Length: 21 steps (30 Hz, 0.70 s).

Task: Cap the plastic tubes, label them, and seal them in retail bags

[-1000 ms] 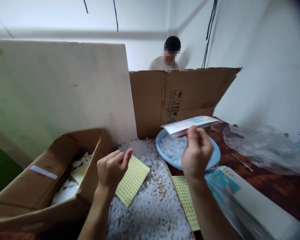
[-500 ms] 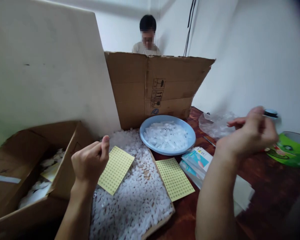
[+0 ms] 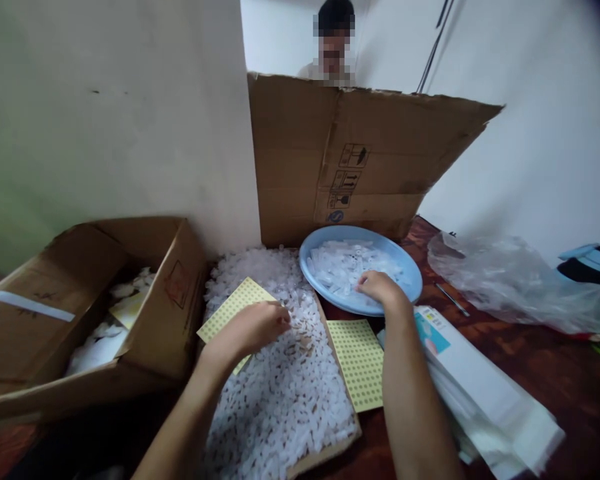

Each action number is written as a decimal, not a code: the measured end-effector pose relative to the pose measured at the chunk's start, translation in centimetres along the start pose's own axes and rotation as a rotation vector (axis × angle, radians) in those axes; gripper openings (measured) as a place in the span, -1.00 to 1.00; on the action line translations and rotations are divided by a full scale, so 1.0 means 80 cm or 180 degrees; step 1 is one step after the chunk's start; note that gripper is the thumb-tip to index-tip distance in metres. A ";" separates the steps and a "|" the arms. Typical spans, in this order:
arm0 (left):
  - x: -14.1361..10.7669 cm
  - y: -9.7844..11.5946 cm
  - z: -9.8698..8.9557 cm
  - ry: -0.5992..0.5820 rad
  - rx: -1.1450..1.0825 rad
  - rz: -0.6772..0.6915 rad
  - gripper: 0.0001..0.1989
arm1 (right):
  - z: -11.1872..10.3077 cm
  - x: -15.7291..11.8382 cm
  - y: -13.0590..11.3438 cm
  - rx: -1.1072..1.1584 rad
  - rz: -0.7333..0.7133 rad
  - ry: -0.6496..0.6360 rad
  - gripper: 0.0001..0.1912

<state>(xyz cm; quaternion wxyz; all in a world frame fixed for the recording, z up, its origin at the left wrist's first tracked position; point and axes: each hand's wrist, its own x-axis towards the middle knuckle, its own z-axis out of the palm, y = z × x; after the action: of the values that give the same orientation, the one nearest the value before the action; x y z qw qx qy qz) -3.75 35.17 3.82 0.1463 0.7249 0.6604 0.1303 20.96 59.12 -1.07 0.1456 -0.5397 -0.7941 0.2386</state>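
Over the blue basin [image 3: 307, 280], my right hand [image 3: 383, 290] has its fingertips pinched together among small clear plastic tubes [image 3: 340, 263]; what lies between them is too small to make out. My left hand [image 3: 253, 325] is closed, fingers curled, above a layer of small white plastic pieces [image 3: 285, 400] spread on a cardboard sheet [image 3: 330, 453]. Partly beneath that hand lies a yellow sheet of round dot stickers [image 3: 240, 297]. A second yellow sticker sheet [image 3: 357, 363] rests beside the cardboard's right edge, partly covered by my right forearm.
An open cardboard box [image 3: 155, 313] with white scraps stands at left. A large cardboard panel [image 3: 380, 147] rises behind the basin, with a person [image 3: 335, 40] beyond it. To the right are flat white packets [image 3: 490, 380], a pen-like stick [image 3: 453, 300] and a clear plastic bag [image 3: 510, 273].
My right hand has come down from the raised position at right to the basin. My left hand has moved right, over the white pieces. The view has shifted, so the scene sits differently.
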 end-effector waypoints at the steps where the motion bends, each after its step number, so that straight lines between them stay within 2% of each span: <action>1: 0.004 0.002 0.011 -0.0131 -0.0057 0.0032 -0.84 | 0.007 0.003 0.000 -0.0088 0.0075 -0.0103 -0.77; 4: 0.015 0.006 0.043 -0.0385 -0.0021 0.0134 -0.84 | 0.014 0.010 -0.005 -0.0385 0.0222 -0.0311 -0.74; 8: 0.022 0.007 0.069 -0.0376 0.0051 0.0132 -0.87 | 0.004 0.010 -0.017 -0.0741 0.0298 -0.0399 -0.87; 14: 0.021 -0.002 0.075 -0.0355 -0.0215 0.0274 -0.86 | -0.017 -0.011 -0.048 -0.0649 0.0090 -0.0458 -0.43; 17: 0.023 -0.007 0.080 -0.0328 -0.0515 0.0348 -0.85 | -0.022 -0.023 -0.071 -0.0407 -0.0248 -0.0355 -0.41; 21: 0.026 -0.012 0.081 -0.0363 -0.0736 0.0449 -0.83 | -0.021 -0.041 -0.112 -0.0003 -0.1162 0.0356 -0.51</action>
<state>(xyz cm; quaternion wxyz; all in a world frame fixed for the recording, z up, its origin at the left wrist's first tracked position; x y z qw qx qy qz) -1.98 37.03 -2.54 0.2567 0.7540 0.5790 0.1741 15.94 53.73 5.23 0.2301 -0.3991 -0.8696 0.1775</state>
